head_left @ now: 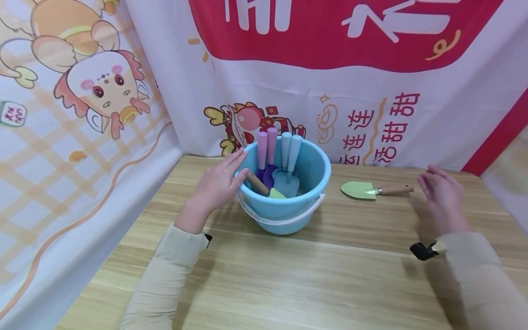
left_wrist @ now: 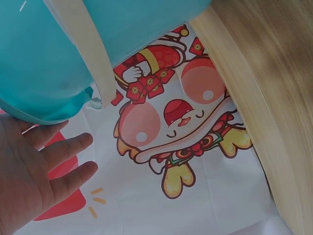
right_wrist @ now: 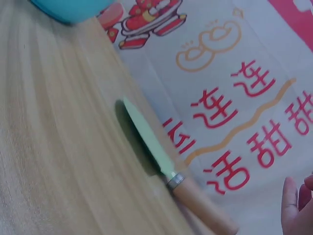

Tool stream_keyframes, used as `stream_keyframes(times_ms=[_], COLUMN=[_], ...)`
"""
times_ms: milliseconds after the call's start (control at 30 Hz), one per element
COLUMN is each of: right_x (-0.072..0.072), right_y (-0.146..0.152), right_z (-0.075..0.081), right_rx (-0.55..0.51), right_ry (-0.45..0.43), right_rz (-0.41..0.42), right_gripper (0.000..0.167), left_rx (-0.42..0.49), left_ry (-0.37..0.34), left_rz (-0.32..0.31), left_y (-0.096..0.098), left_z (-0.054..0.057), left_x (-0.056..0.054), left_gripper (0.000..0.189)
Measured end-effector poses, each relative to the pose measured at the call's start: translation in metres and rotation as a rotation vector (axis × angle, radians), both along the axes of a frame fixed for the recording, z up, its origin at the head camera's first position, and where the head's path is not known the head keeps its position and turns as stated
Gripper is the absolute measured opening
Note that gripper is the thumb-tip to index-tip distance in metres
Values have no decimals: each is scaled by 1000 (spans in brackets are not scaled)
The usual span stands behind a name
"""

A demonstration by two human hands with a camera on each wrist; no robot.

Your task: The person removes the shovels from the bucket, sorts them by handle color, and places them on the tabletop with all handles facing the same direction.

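Note:
A light blue bucket (head_left: 284, 208) with a white handle stands upright on the table. Its left rim is touched by my left hand (head_left: 218, 183), fingers extended along the outside. In the left wrist view, spread fingers (left_wrist: 71, 152) lie right by the rim. Inside the bucket are two pink-handled tools (head_left: 267, 149), two pale blue-handled tools (head_left: 290, 153) and a wooden-handled green trowel (head_left: 257, 184). Another green hand trowel (head_left: 359, 190) lies to the right on the table, its wooden handle pointing right. Just beyond that handle hovers my right hand (head_left: 443, 197), holding nothing, fingers loosely bent.
The wooden table (head_left: 288, 284) ends at a white printed cloth (head_left: 255, 82) with red shapes and characters, behind the bucket and trowel. A second printed cloth (head_left: 78, 151) rises along the left side. Black straps show at both cuffs.

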State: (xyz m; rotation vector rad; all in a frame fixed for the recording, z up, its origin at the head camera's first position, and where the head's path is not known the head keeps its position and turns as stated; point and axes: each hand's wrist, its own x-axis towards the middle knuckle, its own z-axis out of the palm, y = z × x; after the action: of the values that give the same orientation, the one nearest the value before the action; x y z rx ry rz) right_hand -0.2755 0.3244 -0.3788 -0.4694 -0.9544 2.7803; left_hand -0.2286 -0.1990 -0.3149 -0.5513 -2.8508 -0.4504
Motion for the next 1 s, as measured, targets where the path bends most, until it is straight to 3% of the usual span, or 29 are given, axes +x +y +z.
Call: stream_keyframes(times_ms=[233, 333, 533, 633, 867, 1000], right_x=[8, 12, 21, 25, 27, 30], right_y=[-9, -17, -39, -51, -83, -99], right_z=[16, 25, 49, 58, 68, 73], right_rx=[121, 232, 518, 628, 838, 889], right_ry=[88, 125, 171, 214, 356, 419], right_rz=[15, 22, 80, 118, 161, 206], right_gripper=[22, 17, 32, 30, 23, 21], left_rx=[2, 5, 12, 11, 12, 8], left_ry=[-6, 5, 28, 27, 30, 22], left_rz=[-4, -11, -20, -21, -17, -16], left_y=[0, 0, 0, 0, -1, -1], left_z=[-1, -2, -2, -2, -3, -2], left_x=[0, 0, 0, -1, -1, -1], left_gripper=[63, 62, 62, 62, 62, 63])
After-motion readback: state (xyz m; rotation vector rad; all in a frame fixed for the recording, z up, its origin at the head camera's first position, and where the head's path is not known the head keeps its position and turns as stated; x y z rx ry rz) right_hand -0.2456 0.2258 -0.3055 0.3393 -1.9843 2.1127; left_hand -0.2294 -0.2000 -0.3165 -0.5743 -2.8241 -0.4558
